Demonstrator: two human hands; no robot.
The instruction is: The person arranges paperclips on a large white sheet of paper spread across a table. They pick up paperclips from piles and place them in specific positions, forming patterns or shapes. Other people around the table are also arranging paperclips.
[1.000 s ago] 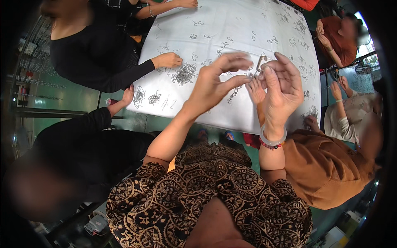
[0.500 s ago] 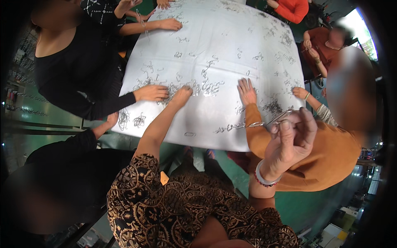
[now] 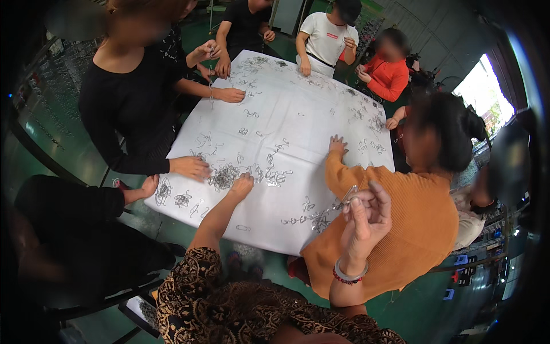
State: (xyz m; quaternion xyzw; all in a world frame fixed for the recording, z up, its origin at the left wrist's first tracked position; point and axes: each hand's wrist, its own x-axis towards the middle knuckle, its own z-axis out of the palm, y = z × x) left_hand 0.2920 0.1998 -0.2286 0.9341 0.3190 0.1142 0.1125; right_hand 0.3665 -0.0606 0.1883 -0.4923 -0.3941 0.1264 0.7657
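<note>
My right hand (image 3: 365, 222), raised over the table's near right side, is closed in a pinch on a shiny metal link at the end of a chain (image 3: 312, 218). The chain trails leftward from it in front of the white-covered table (image 3: 292, 232). At the near middle, my left hand (image 3: 242, 184) reaches down to the right edge of a pile of loose wire links (image 3: 223, 176). Its fingers are curled, and whatever lies between them is hidden. More loose links (image 3: 272, 176) are spread just right of that hand.
A co-worker's hand (image 3: 190, 167) rests by the pile on the left. Close on my right, a person in an orange-brown top (image 3: 395, 223) leans over the table. Several others stand around it. Small link heaps (image 3: 182, 199) lie at the near left, and one long link (image 3: 243, 228) near the front edge.
The view has tilted up, showing more people at the far side. My right hand still pinches the chain's end link; my left hand stays at the pile. The right-hand co-worker leans further over the table.
</note>
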